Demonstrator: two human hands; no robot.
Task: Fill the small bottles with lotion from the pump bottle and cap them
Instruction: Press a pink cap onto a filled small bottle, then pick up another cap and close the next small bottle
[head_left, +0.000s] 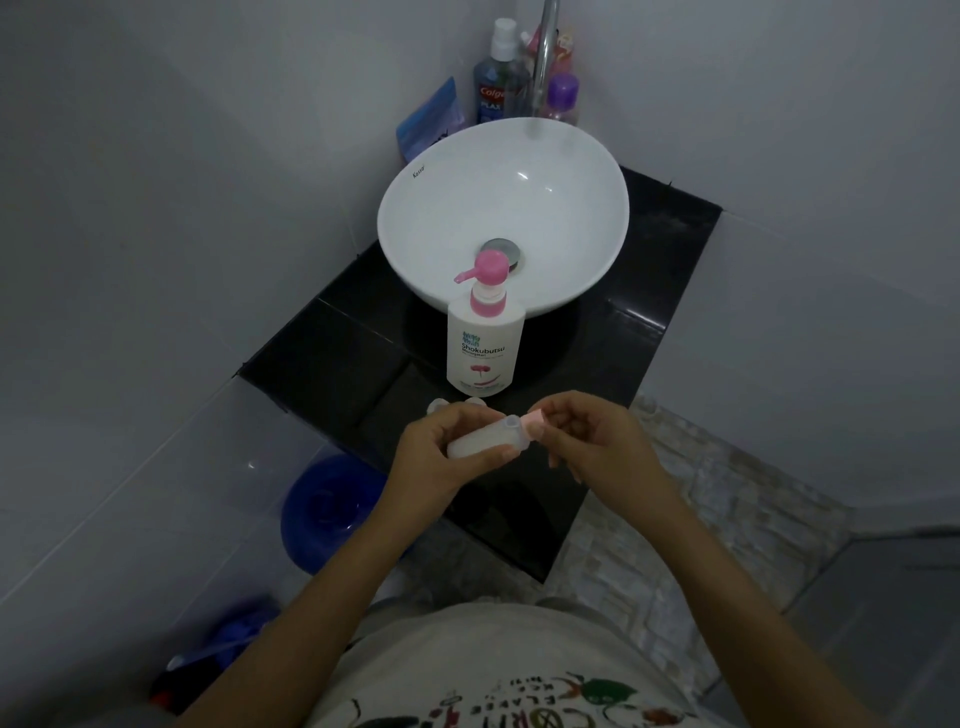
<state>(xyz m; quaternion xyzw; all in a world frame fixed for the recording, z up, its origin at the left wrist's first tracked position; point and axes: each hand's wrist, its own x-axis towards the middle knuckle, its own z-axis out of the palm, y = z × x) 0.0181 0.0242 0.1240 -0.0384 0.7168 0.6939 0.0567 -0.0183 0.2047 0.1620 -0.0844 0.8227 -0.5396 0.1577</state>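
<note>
Left hand (451, 448) wraps a small translucent bottle (485, 439), held sideways, open neck toward the right hand (592, 441). Right fingers pinch what looks like a pink cap (536, 417) at the neck. Pump bottle (485, 340) stands just beyond both hands; two more small bottles (457, 404) behind the left hand.

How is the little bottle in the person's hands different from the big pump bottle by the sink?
The small bottle is held on its side in the left hand, while the pump bottle stands upright on the black counter. The small bottle is far smaller. Its mouth is open, with a pink cap at the right hand; the pump bottle keeps its pink pump on. Both look whitish.
</note>
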